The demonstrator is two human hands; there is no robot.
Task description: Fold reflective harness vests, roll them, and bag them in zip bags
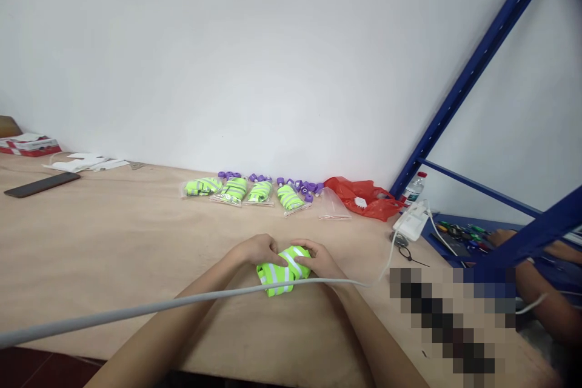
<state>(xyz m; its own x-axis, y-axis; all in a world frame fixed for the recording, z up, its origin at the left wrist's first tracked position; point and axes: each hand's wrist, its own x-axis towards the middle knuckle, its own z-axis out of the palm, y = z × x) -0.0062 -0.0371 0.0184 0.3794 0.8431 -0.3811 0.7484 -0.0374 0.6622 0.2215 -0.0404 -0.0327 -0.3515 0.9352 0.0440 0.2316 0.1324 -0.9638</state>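
A folded yellow-green cloth bundle with silvery stripes (284, 268) lies on the wooden table in front of me. My left hand (262, 251) grips its left upper side, thumb on top. My right hand (314, 259) holds its right side, with the fingers curled round the far edge. Beyond my hands, several similar bundles in clear bags (234, 190) stand in a row near the wall. Small purple items (304, 189) lie behind them. An empty clear bag (334, 205) rests at the right end of the row.
A pale cable (204, 297) crosses in front of my forearms. At the right are a red plastic bag (375, 197), a bottle (413, 189), a white power strip (410, 221) and a blue frame (477, 66). Another person's arm (545, 300) reaches in there. A dark flat object (43, 184) lies left.
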